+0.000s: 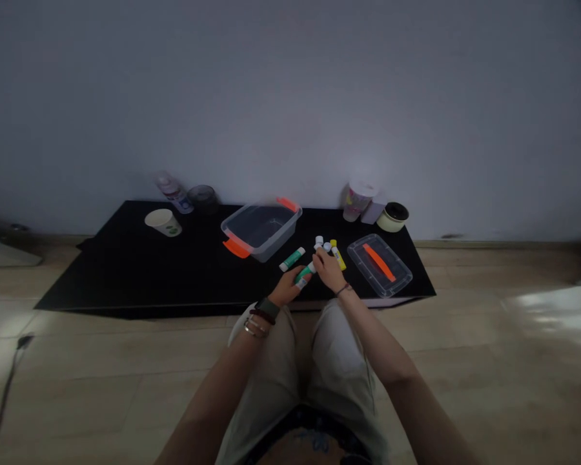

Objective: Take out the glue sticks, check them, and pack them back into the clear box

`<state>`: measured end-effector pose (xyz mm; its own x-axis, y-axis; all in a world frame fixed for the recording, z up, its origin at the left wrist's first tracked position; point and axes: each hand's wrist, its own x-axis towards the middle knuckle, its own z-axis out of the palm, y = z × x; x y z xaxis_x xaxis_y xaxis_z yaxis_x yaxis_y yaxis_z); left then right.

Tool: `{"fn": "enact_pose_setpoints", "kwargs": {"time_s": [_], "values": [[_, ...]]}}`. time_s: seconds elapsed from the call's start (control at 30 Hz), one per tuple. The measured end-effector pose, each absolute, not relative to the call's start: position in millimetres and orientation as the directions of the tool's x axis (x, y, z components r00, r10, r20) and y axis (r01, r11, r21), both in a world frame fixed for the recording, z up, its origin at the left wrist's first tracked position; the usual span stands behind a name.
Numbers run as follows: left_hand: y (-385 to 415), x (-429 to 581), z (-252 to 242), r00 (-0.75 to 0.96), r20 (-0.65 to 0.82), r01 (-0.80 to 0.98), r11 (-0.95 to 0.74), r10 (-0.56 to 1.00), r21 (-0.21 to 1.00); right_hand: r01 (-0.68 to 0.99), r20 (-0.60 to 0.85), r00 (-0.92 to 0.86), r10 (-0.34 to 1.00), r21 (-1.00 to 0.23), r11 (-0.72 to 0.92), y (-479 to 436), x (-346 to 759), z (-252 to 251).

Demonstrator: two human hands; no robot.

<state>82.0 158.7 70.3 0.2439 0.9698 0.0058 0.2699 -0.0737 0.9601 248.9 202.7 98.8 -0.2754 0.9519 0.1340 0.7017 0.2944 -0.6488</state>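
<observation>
My left hand (pixel 286 289) is closed around a green marker (pixel 304 274) near the front edge of a black mat (pixel 126 271). My right hand (pixel 328 270) pinches the same marker's far end, fingers curled. Just beyond the hands lie another green marker (pixel 292 259), a yellow marker (pixel 338 255) and two white-capped ones (pixel 321 244). An open clear box with orange handles (pixel 261 230) stands behind them. Its clear lid with an orange strip (pixel 379 265) lies flat to the right.
At the back left of the mat are a paper cup (pixel 163 222), a tipped bottle (pixel 173 192) and a dark round tin (pixel 202 197). A cup (pixel 358 199) and a tape roll (pixel 392 216) stand at the back right. My knees (pixel 314 349) sit on the wooden floor.
</observation>
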Motion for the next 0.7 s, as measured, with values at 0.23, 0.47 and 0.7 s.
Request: {"fn": "enact_pose_setpoints", "kwargs": {"time_s": [0.23, 0.47, 0.7], "values": [[160.9, 83.0, 69.5, 0.175, 0.113, 0.422, -0.178, 0.978, 0.889, 0.775, 0.110, -0.205, 0.973, -0.588, 0.230, 203.0, 237.6, 99.1], [156.6, 91.9, 67.2, 0.082, 0.166, 0.594, -0.181, 0.983, 0.784, 0.837, 0.047, -0.080, 0.996, -0.539, 0.093, 201.9, 231.2, 104.6], [170.6, 100.8, 62.2, 0.074, 0.067, 0.367, -0.090, 0.995, 0.926, 0.482, 0.011, 0.081, 0.997, -0.876, -0.029, 185.8, 235.4, 78.6]]}}
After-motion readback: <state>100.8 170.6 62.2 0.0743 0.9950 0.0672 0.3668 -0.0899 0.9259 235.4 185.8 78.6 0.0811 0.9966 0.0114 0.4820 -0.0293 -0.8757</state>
